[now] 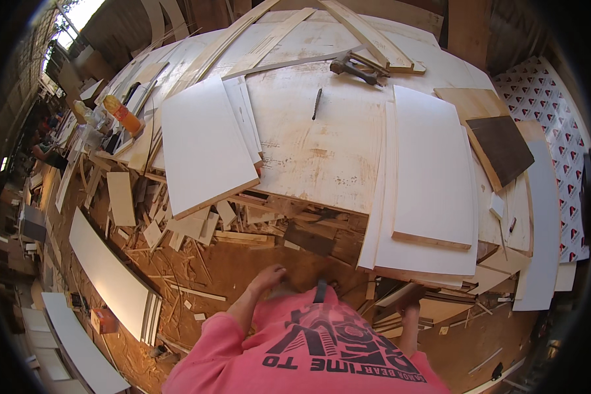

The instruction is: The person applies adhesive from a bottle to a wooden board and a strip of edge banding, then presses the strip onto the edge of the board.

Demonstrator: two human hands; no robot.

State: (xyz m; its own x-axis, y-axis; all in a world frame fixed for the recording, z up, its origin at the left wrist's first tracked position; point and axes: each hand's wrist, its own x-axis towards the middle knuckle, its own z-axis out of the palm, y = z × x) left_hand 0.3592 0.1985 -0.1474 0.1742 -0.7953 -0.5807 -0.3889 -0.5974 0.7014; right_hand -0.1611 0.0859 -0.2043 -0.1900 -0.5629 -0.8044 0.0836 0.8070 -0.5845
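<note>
The person near me wears a bright pink shirt, its front covered in black print: chunky slanted lettering, smaller lines of letters and thin stripes. I see 2 pink sleeves, which leave the forearms bare, and 1 short dark strip near the hem.

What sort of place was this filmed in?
Probably a woodworking shop: white-faced boards lie stacked on a large worktable, and wood offcuts are heaped below its edge.
</note>
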